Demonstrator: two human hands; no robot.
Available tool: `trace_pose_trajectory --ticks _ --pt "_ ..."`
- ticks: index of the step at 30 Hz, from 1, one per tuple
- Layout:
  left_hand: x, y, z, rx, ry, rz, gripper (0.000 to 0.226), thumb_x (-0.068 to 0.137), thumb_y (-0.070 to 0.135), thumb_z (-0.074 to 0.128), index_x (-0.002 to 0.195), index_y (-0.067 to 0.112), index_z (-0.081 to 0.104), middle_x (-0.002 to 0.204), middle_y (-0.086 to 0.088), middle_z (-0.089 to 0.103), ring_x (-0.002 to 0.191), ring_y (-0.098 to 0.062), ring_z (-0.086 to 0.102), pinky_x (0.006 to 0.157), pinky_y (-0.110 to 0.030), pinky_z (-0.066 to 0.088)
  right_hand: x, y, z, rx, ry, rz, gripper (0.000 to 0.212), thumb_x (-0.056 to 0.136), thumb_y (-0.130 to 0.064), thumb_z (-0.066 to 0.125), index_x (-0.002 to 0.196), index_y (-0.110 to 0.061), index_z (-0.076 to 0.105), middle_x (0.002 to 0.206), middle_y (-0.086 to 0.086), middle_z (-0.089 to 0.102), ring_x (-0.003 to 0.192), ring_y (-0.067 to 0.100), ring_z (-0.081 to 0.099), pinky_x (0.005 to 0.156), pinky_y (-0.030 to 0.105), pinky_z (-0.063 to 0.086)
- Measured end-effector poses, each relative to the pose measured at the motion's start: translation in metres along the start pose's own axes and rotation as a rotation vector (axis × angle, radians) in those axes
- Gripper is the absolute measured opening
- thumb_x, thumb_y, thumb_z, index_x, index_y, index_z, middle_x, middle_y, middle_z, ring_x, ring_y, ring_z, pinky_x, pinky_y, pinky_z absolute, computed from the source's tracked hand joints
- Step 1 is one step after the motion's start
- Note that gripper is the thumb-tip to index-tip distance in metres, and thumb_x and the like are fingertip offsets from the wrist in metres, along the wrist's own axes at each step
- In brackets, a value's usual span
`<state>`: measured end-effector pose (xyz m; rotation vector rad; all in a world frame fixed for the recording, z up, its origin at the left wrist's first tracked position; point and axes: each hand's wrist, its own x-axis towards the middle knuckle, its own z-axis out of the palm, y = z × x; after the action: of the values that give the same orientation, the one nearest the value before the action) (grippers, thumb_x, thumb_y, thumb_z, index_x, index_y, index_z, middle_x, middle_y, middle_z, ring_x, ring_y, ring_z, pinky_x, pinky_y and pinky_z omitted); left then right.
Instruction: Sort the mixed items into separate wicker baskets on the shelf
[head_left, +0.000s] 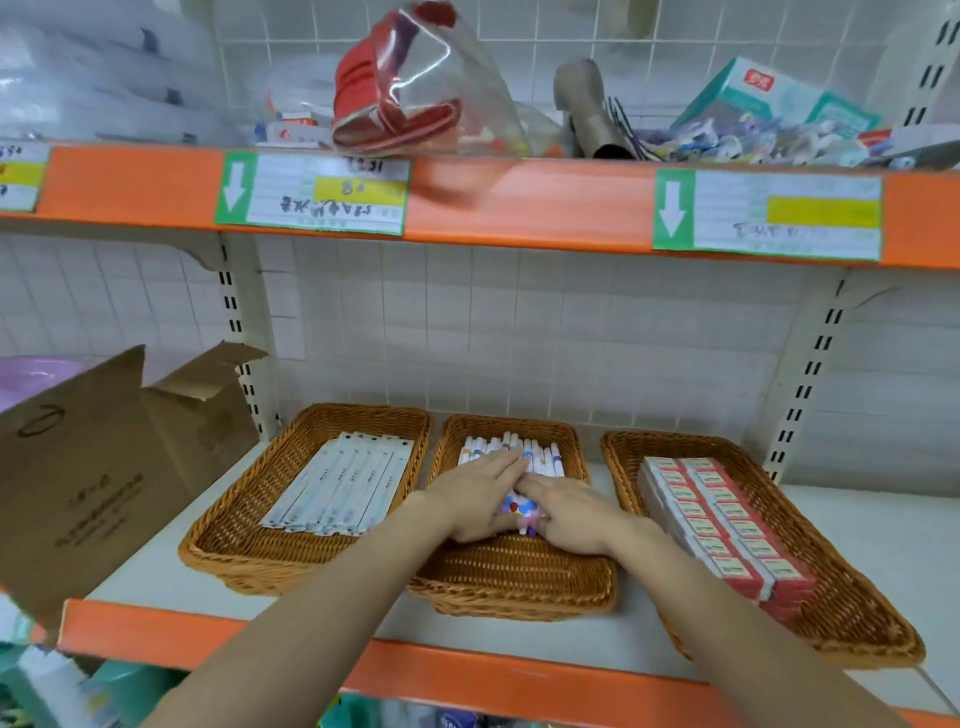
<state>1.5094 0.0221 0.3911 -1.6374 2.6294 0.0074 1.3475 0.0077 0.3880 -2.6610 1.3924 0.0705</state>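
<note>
At lower centre of the frame we press our left hand (480, 496) and right hand (569, 514), fingers straight, flat onto the pens (540, 457) in the middle basket (514, 577); light, stiff and likely to roll, they seem best gathered from both sides.

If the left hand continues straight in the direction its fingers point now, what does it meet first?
Probably the far wall of the middle basket. The left hand lies flat on the white markers, fingers pointing toward the back; depth is unclear.

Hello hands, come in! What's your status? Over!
Left hand and right hand flat on markers in middle basket. Side baskets filled. Nothing in the way.
</note>
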Motion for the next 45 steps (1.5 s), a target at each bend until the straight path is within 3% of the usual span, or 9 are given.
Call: trace_pose_trajectory --ticks 7,13,22,25,29,32,36,41,45 --pt "0.006 -0.013 0.009 0.142 0.006 -0.134 0.076 0.096 0.059 0.033 0.152 0.010 0.016 0.159 -0.009 0.016 0.146 -0.026 0.016 0.118 -0.039 0.019 0.000 0.011 -0.001 -0.132 0.025 0.057 0.061 0.100 -0.036 0.042 0.153 -0.014 0.021 0.160 0.005 0.020 0.146 0.021 0.021 0.118 0.033 0.019" --pt "0.014 -0.010 0.016 0.122 -0.036 -0.061 0.072 0.098 0.055 0.030 0.154 0.016 0.008 0.162 -0.004 0.003 0.149 -0.021 0.000 0.121 -0.038 0.005 0.006 0.007 0.006 -0.259 0.009 0.028 0.064 0.100 -0.043 0.038 0.155 -0.020 0.013 0.162 0.004 0.013 0.148 0.020 0.014 0.120 0.037 0.007" --pt "0.001 -0.016 0.019 0.118 0.038 -0.195 0.085 0.093 0.066 0.030 0.153 0.009 0.012 0.161 -0.006 0.010 0.148 -0.024 0.009 0.119 -0.035 0.007 0.005 0.002 0.008 -0.264 0.097 0.174 0.064 0.095 -0.056 0.043 0.140 -0.011 0.042 0.140 0.009 0.049 0.126 0.024 0.045 0.105 0.035 0.037" --pt "-0.001 -0.016 0.019 0.075 0.048 -0.204 0.086 0.092 0.066 0.034 0.153 0.010 0.011 0.161 -0.006 0.009 0.148 -0.023 0.009 0.119 -0.034 0.007 0.004 0.004 0.008 -0.232 0.109 0.152 0.065 0.096 -0.054 0.043 0.146 -0.013 0.035 0.147 0.008 0.042 0.133 0.025 0.039 0.110 0.035 0.032" --pt "-0.001 -0.015 0.017 0.040 0.066 -0.184 0.084 0.093 0.059 0.043 0.153 0.011 0.010 0.161 -0.007 0.010 0.148 -0.022 0.010 0.119 -0.032 0.007 0.002 0.005 0.007 -0.173 0.048 0.045 0.069 0.098 -0.047 0.044 0.154 -0.017 0.018 0.160 0.004 0.018 0.146 0.019 0.019 0.120 0.035 0.007" --pt "-0.001 -0.015 0.018 0.071 0.105 -0.213 0.086 0.090 0.061 0.046 0.152 0.010 0.015 0.159 -0.009 0.018 0.146 -0.024 0.016 0.119 -0.035 0.008 0.002 0.004 0.006 -0.145 0.072 0.063 0.070 0.097 -0.047 0.046 0.153 -0.017 0.019 0.160 0.005 0.021 0.145 0.021 0.023 0.118 0.035 0.015" --pt "0.000 -0.014 0.018 0.089 0.103 -0.188 0.082 0.091 0.059 0.047 0.151 0.009 0.021 0.156 -0.010 0.025 0.143 -0.025 0.023 0.119 -0.036 0.016 0.001 0.004 0.005 -0.159 0.118 0.123 0.060 0.096 -0.048 0.045 0.146 -0.014 0.036 0.146 0.007 0.043 0.132 0.024 0.040 0.110 0.036 0.035" --pt "0.001 -0.009 0.012 -0.180 -0.011 -0.037 0.080 0.095 0.045 0.050 0.154 0.015 0.006 0.162 -0.001 -0.004 0.148 -0.018 0.009 0.119 -0.032 0.018 -0.001 0.004 0.001 -0.125 0.081 0.080 0.062 0.098 -0.044 0.045 0.150 -0.015 0.028 0.151 0.006 0.036 0.137 0.024 0.035 0.113 0.034 0.028" --pt "-0.005 -0.014 0.007 -0.155 0.063 -0.076 0.079 0.091 0.038 0.056 0.153 0.011 0.015 0.161 -0.003 0.008 0.145 -0.021 0.019 0.117 -0.031 0.024 -0.004 0.003 -0.003 -0.120 0.123 0.060 0.058 0.099 -0.039 0.044 0.150 -0.014 0.028 0.153 0.006 0.035 0.138 0.022 0.034 0.113 0.031 0.025"
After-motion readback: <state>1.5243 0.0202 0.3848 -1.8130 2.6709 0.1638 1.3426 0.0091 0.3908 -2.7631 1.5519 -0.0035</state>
